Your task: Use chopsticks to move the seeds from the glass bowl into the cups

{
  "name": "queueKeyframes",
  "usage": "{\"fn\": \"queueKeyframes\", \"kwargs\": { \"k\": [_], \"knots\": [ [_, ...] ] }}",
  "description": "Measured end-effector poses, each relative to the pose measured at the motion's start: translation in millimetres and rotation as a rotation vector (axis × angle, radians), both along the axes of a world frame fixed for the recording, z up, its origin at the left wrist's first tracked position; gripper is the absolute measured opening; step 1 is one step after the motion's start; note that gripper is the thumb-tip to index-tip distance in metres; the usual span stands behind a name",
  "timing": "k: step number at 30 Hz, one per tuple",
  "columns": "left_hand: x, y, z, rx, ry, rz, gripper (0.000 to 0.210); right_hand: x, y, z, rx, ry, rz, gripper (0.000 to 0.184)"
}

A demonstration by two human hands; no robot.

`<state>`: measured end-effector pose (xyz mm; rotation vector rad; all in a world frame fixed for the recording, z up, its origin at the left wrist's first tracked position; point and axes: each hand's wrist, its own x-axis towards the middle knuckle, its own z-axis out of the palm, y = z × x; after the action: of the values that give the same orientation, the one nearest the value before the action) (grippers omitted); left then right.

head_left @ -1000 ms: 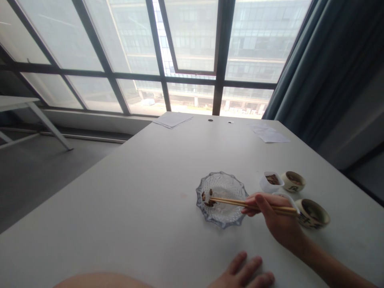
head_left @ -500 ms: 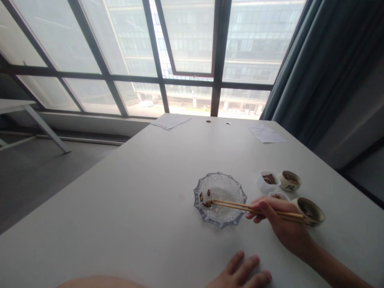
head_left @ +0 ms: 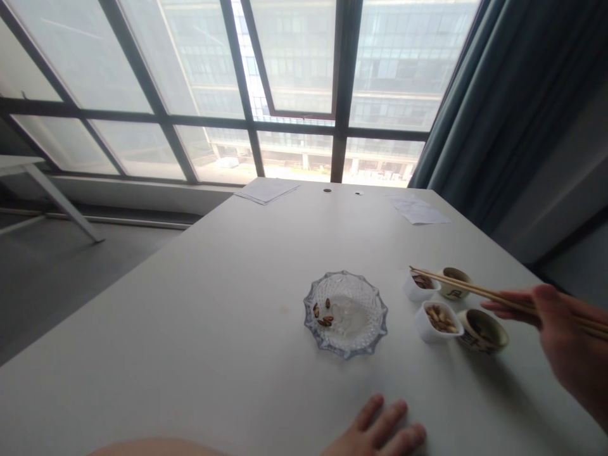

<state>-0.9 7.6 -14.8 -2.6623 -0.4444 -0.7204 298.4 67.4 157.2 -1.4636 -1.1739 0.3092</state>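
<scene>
My right hand (head_left: 555,329) is closed around a pair of wooden chopsticks (head_left: 484,292). Their tips reach over the far white plastic cup (head_left: 420,292), which has dark brown pieces in it. Beside it stands a small ceramic bowl (head_left: 456,288). The nearer white cup (head_left: 434,329) contains pale brown pieces, and a larger ceramic bowl (head_left: 483,332) adjoins it. A scalloped glass dish (head_left: 345,349) holds several small brown seeds or nuts (head_left: 325,321) on its left side. My left hand (head_left: 380,430) lies on the table before the dish, fingers apart, holding nothing.
The white table (head_left: 213,291) stretches toward the windows. Sheets of paper (head_left: 268,190) lie at the far left, with another sheet (head_left: 420,210) at the far right. A dark curtain (head_left: 479,101) hangs on the right. Another table (head_left: 23,164) stands at left.
My right hand has moved right with the chopsticks, whose tips went from the glass dish to above the far white cup. The nearer cup is now uncovered. The left hand stays put.
</scene>
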Motion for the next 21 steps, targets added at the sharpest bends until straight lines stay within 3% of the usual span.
{"fn": "queueKeyframes", "kwargs": {
  "k": [3,7,10,15,21],
  "knots": [
    [1.0,-0.9,1.1,-0.016,-0.012,0.002,0.033,10.5,-0.2,4.6,-0.008,-0.021,-0.023,0.033],
    [1.9,-2.5,2.1,-0.038,0.018,0.004,0.030,-7.7,3.6,3.8,0.044,0.009,-0.003,0.037],
    [1.2,-2.6,2.5,-0.042,0.019,0.001,0.031,-38.3,8.4,-4.4,0.018,0.090,0.177,0.041],
    [-0.6,-0.6,-3.7,-0.017,0.041,-0.006,0.036,-93.3,19.2,-36.9,-0.105,0.184,0.522,0.040],
    [-1.5,-0.6,-9.5,-0.023,0.066,-0.020,0.039,-123.4,27.9,-58.2,-0.173,0.218,0.631,0.041]
  ]
}}
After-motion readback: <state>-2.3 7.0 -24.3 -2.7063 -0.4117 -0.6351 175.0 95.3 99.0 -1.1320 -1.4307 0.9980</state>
